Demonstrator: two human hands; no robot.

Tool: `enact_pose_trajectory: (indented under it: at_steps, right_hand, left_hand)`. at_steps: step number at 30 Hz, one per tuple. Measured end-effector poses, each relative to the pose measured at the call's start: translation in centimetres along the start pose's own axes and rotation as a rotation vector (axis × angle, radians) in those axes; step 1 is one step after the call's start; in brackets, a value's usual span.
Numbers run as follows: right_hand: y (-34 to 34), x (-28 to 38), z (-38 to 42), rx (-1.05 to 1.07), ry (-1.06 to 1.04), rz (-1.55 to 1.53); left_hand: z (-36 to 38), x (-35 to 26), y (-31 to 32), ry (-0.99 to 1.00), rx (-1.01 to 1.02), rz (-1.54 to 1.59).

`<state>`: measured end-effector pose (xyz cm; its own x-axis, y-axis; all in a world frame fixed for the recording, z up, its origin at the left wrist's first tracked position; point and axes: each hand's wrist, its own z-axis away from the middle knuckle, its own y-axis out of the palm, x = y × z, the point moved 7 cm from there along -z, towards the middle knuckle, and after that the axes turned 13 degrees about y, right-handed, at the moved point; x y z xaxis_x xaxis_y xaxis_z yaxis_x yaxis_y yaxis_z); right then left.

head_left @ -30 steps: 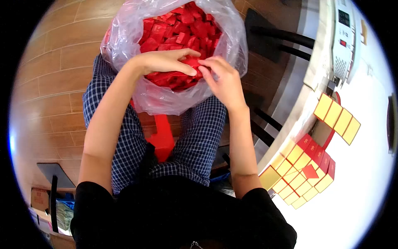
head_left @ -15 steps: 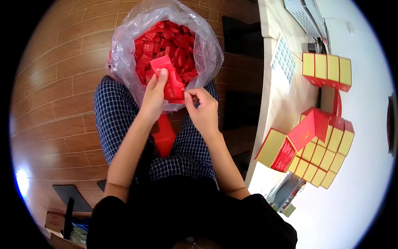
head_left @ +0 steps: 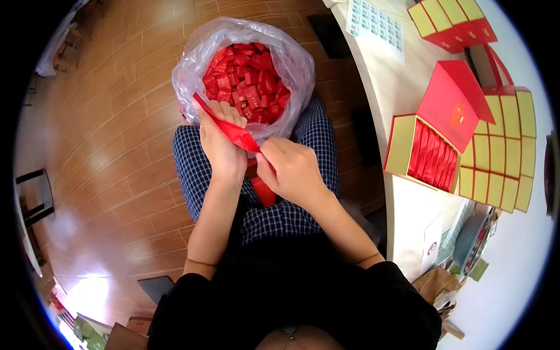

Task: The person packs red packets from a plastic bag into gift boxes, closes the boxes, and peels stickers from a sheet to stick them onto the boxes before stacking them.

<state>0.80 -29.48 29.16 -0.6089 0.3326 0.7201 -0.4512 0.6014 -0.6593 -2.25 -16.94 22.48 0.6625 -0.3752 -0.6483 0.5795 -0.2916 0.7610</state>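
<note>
A long red foil packet point(head_left: 233, 134) is held slantwise between my hands, seen nearly edge-on. My left hand point(head_left: 223, 146) is closed around its upper part, palm turned up and fingers curled behind it. Thumb and fingers of my right hand point(head_left: 293, 171) pinch its lower end. Just beyond my hands stands a clear plastic bag point(head_left: 294, 64) with its mouth rolled wide. Inside it lie many small red wrapped pieces point(head_left: 245, 81).
On the table point(head_left: 379, 96) to my right, an open red and gold box point(head_left: 399, 140) holds a row of red packets point(head_left: 431, 154). Stacked gold-sided boxes point(head_left: 501, 146) stand behind it. A printed sheet point(head_left: 376, 26) lies farther up. Something red point(head_left: 263, 191) shows between my knees.
The packet has turned from face-up to edge-on, and my left hand has rolled palm-up around it. My right hand still pinches its lower end. The view has shifted toward the right.
</note>
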Motion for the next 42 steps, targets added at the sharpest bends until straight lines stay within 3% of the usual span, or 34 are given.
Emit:
enact_pose_trajectory:
  at_steps: [9,11,14,20,22,30,32,33,35,37,39,40,42]
  right_hand:
    - [-1.3,0.6,1.6,-0.102,-0.067,0.037]
    - [-1.4,0.7,1.6,-0.113,-0.079,0.045]
    - [-1.4,0.7,1.5,-0.104,-0.095,0.071]
    - [-1.6,0.8,1.6,-0.054,-0.142,0.063]
    - [-2.0,-0.1,1.5,0.002,-0.041,-0.106]
    - [-1.8,-0.2,0.6,0.045,0.035,-0.088]
    - [-1.0,-1.2,0.8,0.063,0.255,-0.187]
    - [-0.8,-1.2,1.0,0.058,0.264,-0.188]
    - [0.0,-2.4,1.5,0.084,0.503,-0.431]
    - [0.6,-3.1,2.0,0.071,0.534,-0.458]
    - [2.0,-3.2,2.3,0.221,0.573,-0.704]
    - [1.9,-3.3,2.4,0.220,0.575,-0.707]
    - [-1.0,-1.7,2.2,-0.050,0.220,-0.394]
  left_hand:
    - [1.5,0.0,0.5,0.004,0.014,0.035]
    - [1.7,-0.1,0.7,0.008,0.096,0.091]
    - [1.9,-0.1,0.9,0.005,0.018,0.013]
    - [1.9,-0.3,0.4,0.021,0.046,0.070]
    - [1.9,-0.8,0.8,0.056,0.041,0.080]
    - [2.7,-2.5,2.3,0.194,0.041,-0.124]
    - [3.0,-3.8,3.1,0.359,0.093,-0.216]
    - [3.3,-3.7,3.0,0.350,0.098,-0.218]
    - [3.9,-3.7,3.3,0.337,0.164,-0.195]
    - [3.5,-3.6,3.0,0.373,0.087,-0.233]
    - [2.6,-3.2,1.9,0.312,0.043,-0.109]
    - [2.1,-3.4,1.7,0.311,0.044,-0.112]
    - [1.3,-2.4,0.7,0.117,-0.053,-0.042]
